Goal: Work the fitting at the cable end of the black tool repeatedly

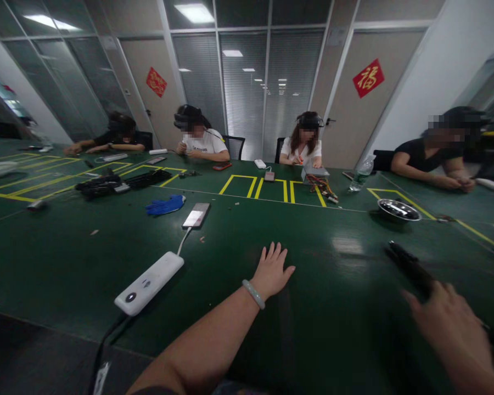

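My left hand lies palm down on the green table, fingers spread, holding nothing. A pale green bangle circles that wrist. At the right, my right hand is blurred, its fingers curled over a long black object and its thumb standing apart. The object's far end points away from me; its kind is unclear, and my hand hides its middle. Left of my left arm, a white elongated device is joined by a white cable to a phone.
A blue glove and black gear lie toward the left. A shiny metal bowl and a plastic bottle stand at the right. Yellow tape marks the tabletop. Several people in headsets sit across; one is near a grey box with wires.
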Demonstrator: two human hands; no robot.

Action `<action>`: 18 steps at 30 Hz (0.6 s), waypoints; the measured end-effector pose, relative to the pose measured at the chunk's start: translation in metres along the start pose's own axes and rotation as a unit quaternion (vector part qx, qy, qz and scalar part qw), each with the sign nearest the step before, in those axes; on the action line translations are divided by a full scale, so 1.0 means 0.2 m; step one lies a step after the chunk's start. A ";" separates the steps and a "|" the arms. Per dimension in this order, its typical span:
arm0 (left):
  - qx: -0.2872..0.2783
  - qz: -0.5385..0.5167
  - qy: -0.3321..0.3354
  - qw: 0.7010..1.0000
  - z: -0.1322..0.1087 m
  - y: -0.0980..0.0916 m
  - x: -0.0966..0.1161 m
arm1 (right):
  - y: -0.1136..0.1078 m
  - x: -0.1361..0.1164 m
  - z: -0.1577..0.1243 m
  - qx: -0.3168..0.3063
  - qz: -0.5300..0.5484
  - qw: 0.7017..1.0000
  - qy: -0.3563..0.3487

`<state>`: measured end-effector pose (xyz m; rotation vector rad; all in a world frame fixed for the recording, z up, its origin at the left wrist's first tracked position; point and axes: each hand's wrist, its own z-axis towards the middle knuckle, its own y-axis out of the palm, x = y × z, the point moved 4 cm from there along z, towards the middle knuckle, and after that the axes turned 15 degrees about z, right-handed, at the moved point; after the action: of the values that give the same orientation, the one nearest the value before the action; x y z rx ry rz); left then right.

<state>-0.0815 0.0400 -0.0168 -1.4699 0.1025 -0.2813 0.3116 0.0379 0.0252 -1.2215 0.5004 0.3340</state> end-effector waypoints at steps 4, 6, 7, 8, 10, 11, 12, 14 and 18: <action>0.019 0.024 0.061 0.998 -0.02 -0.03 0.07 | 0.32 -0.65 -0.07 -0.048 0.079 0.972 -0.217; 0.039 0.049 0.101 0.993 -0.02 -0.01 0.11 | 0.45 -0.95 -0.18 -0.125 0.129 0.929 -0.323; 0.046 0.065 0.118 0.990 -0.02 0.01 0.12 | 0.51 -1.07 -0.24 -0.179 0.143 0.901 -0.369; 0.046 0.082 0.133 0.987 -0.02 0.04 0.13 | 0.57 -1.16 -0.29 -0.232 0.153 0.872 -0.403; 0.046 0.110 0.131 0.984 -0.01 0.10 0.13 | 0.67 -1.26 -0.38 -0.320 0.168 0.825 -0.435; 0.053 0.119 0.122 0.984 -0.01 0.13 0.12 | 0.70 -1.28 -0.40 -0.345 0.176 0.813 -0.435; 0.060 0.128 0.121 0.983 0.00 0.15 0.12 | 0.73 -1.28 -0.41 -0.359 0.185 0.807 -0.431; 0.075 0.142 0.129 0.979 -0.01 0.17 0.11 | 0.74 -1.26 -0.41 -0.364 0.203 0.808 -0.418; 0.082 0.157 0.130 0.976 -0.02 0.16 0.11 | 0.70 -1.23 -0.40 -0.357 0.223 0.815 -0.399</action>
<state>-0.0567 0.0325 -0.0458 -1.2247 0.5074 -0.2172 0.0189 0.0121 0.0224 -1.5167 -0.1221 1.4741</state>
